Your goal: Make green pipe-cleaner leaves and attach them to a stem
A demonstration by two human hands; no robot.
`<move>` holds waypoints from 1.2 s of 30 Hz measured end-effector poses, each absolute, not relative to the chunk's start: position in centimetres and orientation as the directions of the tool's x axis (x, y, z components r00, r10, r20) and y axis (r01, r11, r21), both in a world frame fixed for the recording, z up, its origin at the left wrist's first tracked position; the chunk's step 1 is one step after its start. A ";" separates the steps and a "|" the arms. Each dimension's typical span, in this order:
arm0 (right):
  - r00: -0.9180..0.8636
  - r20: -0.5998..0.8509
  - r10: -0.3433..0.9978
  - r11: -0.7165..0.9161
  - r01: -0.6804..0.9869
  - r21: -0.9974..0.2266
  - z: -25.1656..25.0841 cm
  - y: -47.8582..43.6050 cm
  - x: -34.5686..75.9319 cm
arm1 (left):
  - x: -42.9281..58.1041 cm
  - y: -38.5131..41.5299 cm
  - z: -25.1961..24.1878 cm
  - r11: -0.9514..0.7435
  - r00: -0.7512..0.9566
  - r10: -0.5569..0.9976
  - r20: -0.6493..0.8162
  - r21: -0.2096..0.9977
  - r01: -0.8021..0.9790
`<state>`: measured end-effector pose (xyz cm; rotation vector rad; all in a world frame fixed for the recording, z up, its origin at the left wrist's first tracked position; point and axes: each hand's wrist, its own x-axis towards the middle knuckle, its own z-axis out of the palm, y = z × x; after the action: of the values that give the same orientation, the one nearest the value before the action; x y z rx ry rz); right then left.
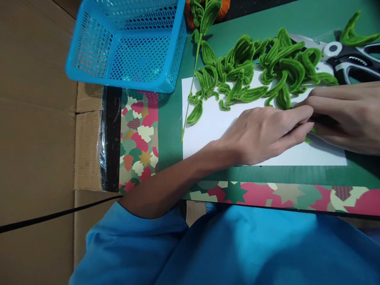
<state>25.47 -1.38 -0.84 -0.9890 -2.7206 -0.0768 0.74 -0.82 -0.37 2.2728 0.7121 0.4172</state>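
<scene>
My left hand [267, 132] lies over a white sheet of paper [213, 122], its fingers pressed together on a small green pipe-cleaner piece [308, 139] that shows only at the fingertips. My right hand [347, 116] meets it from the right, fingers closed on the same green piece. Just above both hands lies a heap of green pipe-cleaner leaves [261, 71], bent into loops. A thin green stem with leaves [192, 79] runs down the paper's left edge.
A blue mesh basket [127, 39] stands at the upper left, over the table's corner. Black-handled scissors [350, 59] lie at the upper right. The green mat [169, 118] has a patterned border [139, 138]. Cardboard [35, 118] lies to the left.
</scene>
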 end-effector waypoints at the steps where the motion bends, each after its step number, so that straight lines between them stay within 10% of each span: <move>1: -0.738 0.250 0.627 0.767 0.640 -0.034 -0.8 -1.4 25.5 | 0.7 -0.8 -0.3 -0.598 0.797 0.597 0.088 0.712 0.369; 36: -0.729 0.179 0.661 0.750 0.647 -0.133 -0.7 -1.3 25.7 | 0.8 -0.9 -0.7 -0.607 0.792 0.595 0.138 0.723 0.330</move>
<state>25.68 -1.28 -0.74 -1.0352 -2.7340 0.0908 0.81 -0.86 -0.70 2.2642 0.6808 0.4793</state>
